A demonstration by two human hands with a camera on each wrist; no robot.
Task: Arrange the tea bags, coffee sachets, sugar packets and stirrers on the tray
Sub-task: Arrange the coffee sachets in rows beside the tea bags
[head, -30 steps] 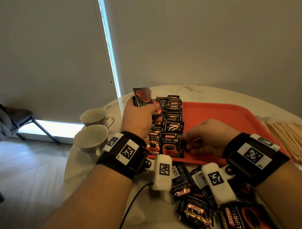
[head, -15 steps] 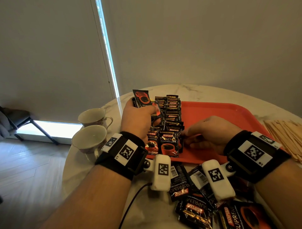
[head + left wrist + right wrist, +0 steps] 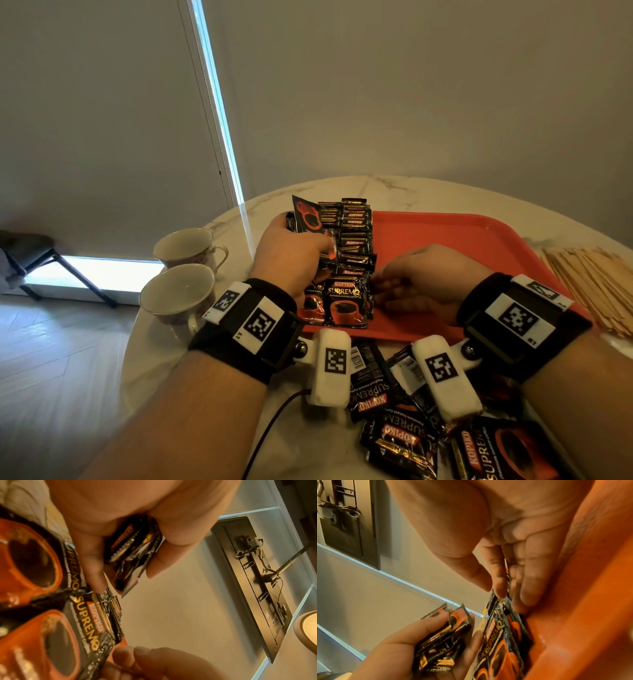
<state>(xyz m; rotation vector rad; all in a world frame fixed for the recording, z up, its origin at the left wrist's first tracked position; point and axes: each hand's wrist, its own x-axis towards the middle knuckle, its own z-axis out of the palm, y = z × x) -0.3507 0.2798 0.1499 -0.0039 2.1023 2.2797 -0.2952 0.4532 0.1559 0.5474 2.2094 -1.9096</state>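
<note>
An orange tray (image 3: 445, 240) lies on the marble table (image 3: 411, 192). Along its left side runs a row of black coffee sachets (image 3: 354, 240), overlapping one another. My left hand (image 3: 322, 246) grips a bundle of sachets (image 3: 308, 216) above that row; the left wrist view shows the bundle (image 3: 133, 555) between thumb and fingers. My right hand (image 3: 380, 284) reaches in from the right, its straight fingers (image 3: 500, 595) touching the top edge of the front sachet (image 3: 494, 635), thumb apart. Wooden stirrers (image 3: 596, 287) lie in a pile right of the tray.
Several loose sachets (image 3: 394, 442) lie on the table before the tray, under my wrists. Two cups (image 3: 178, 291) (image 3: 186, 245) stand at the table's left edge. A dark cable (image 3: 274, 421) runs from the left wrist unit.
My right hand's fingers have shifted slightly left, up against the front sachets. My left hand keeps hold of its bundle in about the same place.
</note>
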